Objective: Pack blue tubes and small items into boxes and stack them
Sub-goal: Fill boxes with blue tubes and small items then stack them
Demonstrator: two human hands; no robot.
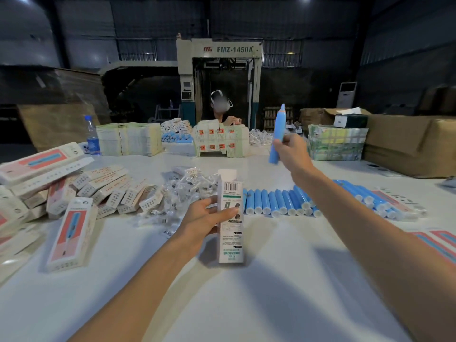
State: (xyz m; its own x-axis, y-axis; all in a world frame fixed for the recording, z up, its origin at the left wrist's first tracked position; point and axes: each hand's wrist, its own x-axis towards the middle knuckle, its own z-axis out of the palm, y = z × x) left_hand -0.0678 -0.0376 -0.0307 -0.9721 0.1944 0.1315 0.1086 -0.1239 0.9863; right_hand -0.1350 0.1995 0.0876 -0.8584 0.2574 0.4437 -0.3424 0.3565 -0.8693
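In the head view, the left hand [206, 215] curls its fingers and thumb round the middle of a white box [230, 218]. The box stands upright with its base on the white table [246, 292] and its top flap open at the far end. The right hand [290, 149] is raised to the right of and beyond the box, gripping a blue tube [277, 134] low on its body. The tube's pointed end is up, and it is well apart from the box mouth. The step in hand appears to be loading this tube. To do it well, the right hand should bring the tube over the open top, line its axis up with the box's long side and slide it straight down. Meanwhile the left hand should grip firmly without squeezing the thin card walls inward, with the flap clear of the opening. More tubes lie in a row [278, 202] just right of the box. A pile of clear bagged small items [187, 183] sits beyond the left hand, and a heap of boxes [103, 191] lies at the left.
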